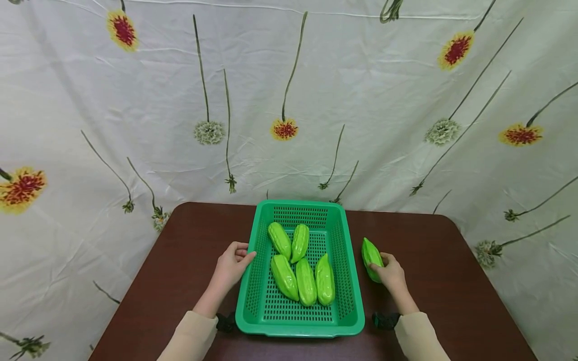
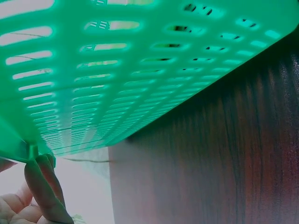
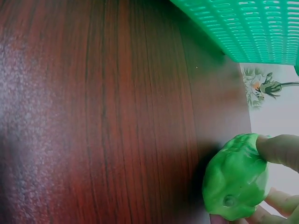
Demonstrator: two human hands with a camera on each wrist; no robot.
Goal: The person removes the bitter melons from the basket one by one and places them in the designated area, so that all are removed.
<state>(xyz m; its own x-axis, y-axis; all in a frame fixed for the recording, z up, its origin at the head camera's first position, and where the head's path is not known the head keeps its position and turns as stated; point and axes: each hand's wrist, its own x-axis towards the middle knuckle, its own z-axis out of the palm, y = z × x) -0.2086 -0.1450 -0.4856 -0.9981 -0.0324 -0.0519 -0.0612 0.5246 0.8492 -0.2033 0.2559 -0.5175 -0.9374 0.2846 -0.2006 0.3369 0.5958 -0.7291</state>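
Note:
A green plastic basket (image 1: 299, 332) with slotted walls stands in the middle of the table. Inside it lie several bright green bitter melons (image 1: 306, 282), two behind and the others in front. My left hand (image 1: 232, 263) pinches the basket's left rim; in the left wrist view its fingers (image 2: 44, 186) curl under the rim's edge. To the right of the basket, my right hand (image 1: 392, 273) grips another bitter melon (image 1: 370, 253), thumb on one side and fingers on the other. The right wrist view shows that bitter melon (image 3: 236, 179) end-on, low over the wood; whether it touches the table I cannot tell.
The dark brown wooden table (image 1: 433, 260) reaches out on both sides of the basket. Behind it hangs a pale cloth (image 1: 253, 100) printed with flowers, close to the table's far edge.

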